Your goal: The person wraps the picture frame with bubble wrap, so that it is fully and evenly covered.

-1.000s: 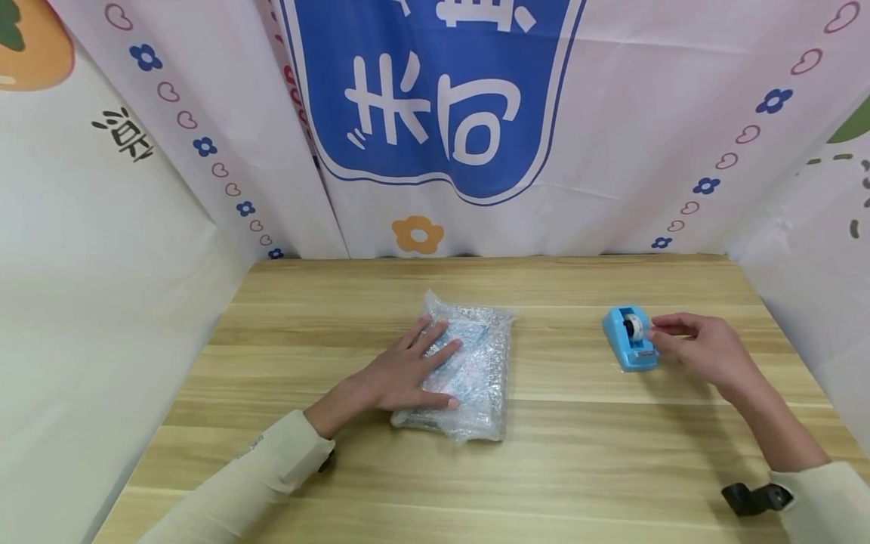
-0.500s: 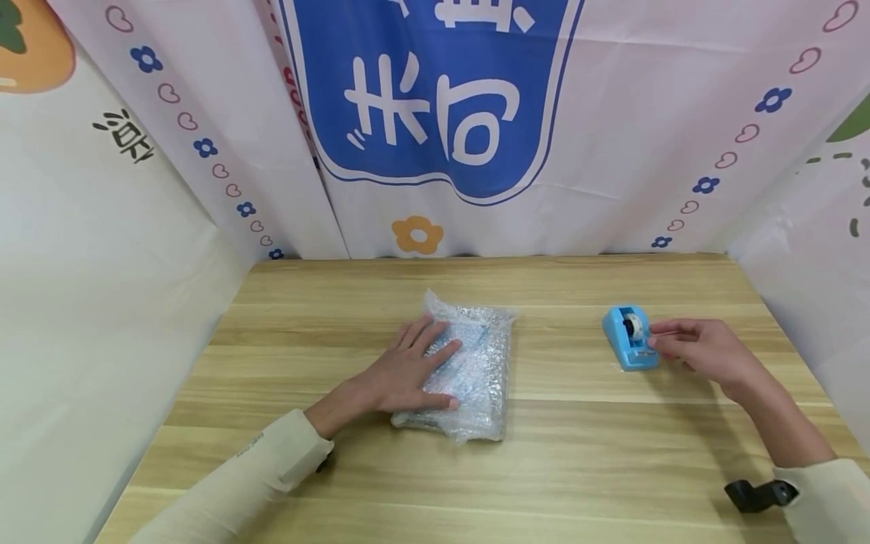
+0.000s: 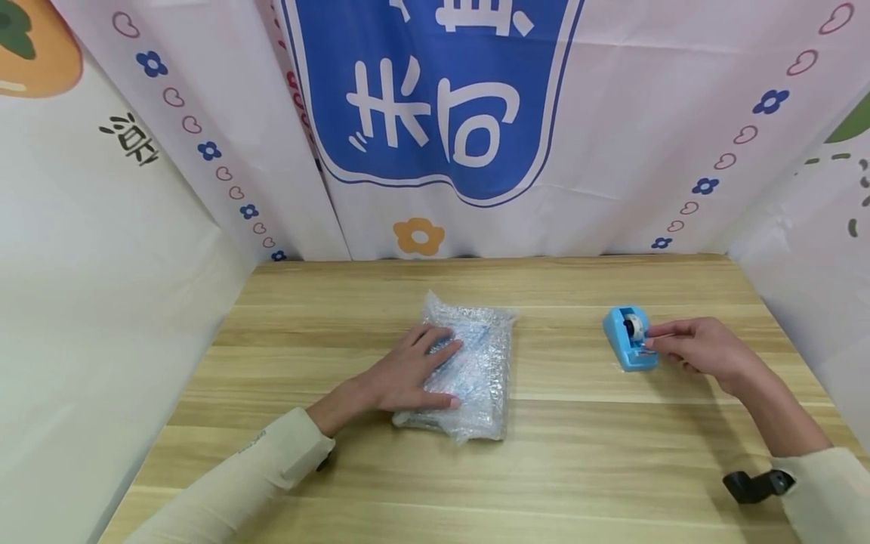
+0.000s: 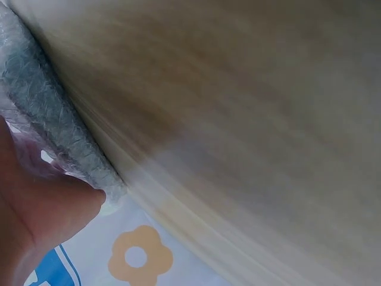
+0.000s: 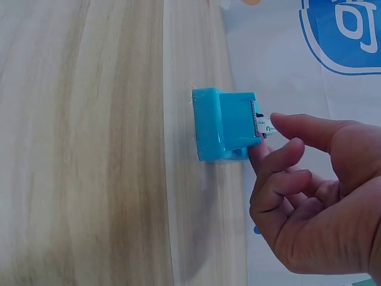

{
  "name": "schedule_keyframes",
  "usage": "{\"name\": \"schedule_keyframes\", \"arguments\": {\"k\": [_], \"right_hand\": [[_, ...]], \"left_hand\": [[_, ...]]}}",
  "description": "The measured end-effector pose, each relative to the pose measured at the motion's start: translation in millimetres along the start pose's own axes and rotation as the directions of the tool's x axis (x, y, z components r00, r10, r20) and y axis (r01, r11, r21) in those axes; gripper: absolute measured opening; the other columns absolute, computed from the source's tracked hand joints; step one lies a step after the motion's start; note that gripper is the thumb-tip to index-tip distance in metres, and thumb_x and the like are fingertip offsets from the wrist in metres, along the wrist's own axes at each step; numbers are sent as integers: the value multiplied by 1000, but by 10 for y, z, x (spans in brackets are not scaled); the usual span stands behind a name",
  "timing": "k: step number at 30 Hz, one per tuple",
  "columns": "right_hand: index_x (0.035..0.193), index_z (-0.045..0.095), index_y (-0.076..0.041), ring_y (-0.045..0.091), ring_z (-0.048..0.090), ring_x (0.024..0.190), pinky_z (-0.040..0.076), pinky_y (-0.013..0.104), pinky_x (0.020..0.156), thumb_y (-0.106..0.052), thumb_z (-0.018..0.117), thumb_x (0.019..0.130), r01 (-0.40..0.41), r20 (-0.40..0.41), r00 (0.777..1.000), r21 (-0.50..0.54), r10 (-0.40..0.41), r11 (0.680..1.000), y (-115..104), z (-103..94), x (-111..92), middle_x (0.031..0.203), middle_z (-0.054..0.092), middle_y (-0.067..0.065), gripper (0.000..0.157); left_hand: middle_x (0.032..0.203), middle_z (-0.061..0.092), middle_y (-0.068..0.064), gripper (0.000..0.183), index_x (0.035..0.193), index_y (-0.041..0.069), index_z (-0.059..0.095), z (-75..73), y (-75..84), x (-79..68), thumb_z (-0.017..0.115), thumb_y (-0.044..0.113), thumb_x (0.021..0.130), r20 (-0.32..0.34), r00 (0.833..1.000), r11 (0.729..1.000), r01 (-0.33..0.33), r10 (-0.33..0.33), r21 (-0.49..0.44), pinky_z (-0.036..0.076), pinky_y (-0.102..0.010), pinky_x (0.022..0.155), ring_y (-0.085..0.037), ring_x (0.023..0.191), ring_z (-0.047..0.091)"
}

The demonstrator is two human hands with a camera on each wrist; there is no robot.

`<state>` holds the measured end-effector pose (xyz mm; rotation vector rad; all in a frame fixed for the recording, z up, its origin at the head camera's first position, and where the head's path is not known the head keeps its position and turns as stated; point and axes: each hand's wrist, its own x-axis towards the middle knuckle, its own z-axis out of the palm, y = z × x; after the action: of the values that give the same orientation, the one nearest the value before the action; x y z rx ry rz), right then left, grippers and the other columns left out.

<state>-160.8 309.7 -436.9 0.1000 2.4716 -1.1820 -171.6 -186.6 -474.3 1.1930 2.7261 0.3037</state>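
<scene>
A flat bubble-wrapped package lies on the table left of the right hand, with blue and pink printing showing through. My left hand rests spread on its left half; the left wrist view shows the thumb against the edge of the bubble wrap. At the right stands a light-blue tape dispenser, also seen from its cutter side as a dispenser in the right wrist view. My right hand is at its right side, thumb and index finger pinching at the tape near the toothed cutter. The tape's end is hard to make out.
The wooden table is bounded at the back by a printed cloth and at the left by a white wall sheet. A black wrist mount sits by the right sleeve.
The right thumb and index finger have shifted slightly left and in over the dispenser's tape and cutter. The left fingers have drawn a little closer together on the package; package and dispenser have not moved.
</scene>
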Motion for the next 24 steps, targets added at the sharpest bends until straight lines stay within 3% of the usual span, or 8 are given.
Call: {"name": "schedule_keyframes", "arguments": {"k": [8,14,24], "right_hand": [[145,59,11,9,41,61,39,27,56,-30,68,106,-31,27,999,-18,32,999,-69,-43,60,71,45,-7,57],[143,60,10,11,43,64,39,28,59,-30,71,104,-83,65,994,-20,84,996,-104,-86,131,75,47,-6,57],[146,55,12,13,45,68,39,28,62,-31,67,107,-102,121,987,-16,103,995,-171,-173,172,77,46,-5,59]], "left_hand": [[174,30,-11,99,171,17,32,-14,7,6,63,74,96,23,1000,1000,19,-19,0,32,-58,130,-36,161,25],[174,30,-12,99,171,17,32,-20,14,-1,63,74,95,19,1000,1000,17,-17,-5,31,-59,130,-37,161,25],[174,29,-10,99,171,18,31,10,-8,2,63,74,96,23,999,1000,27,-27,0,31,-59,130,-37,162,23]]}}
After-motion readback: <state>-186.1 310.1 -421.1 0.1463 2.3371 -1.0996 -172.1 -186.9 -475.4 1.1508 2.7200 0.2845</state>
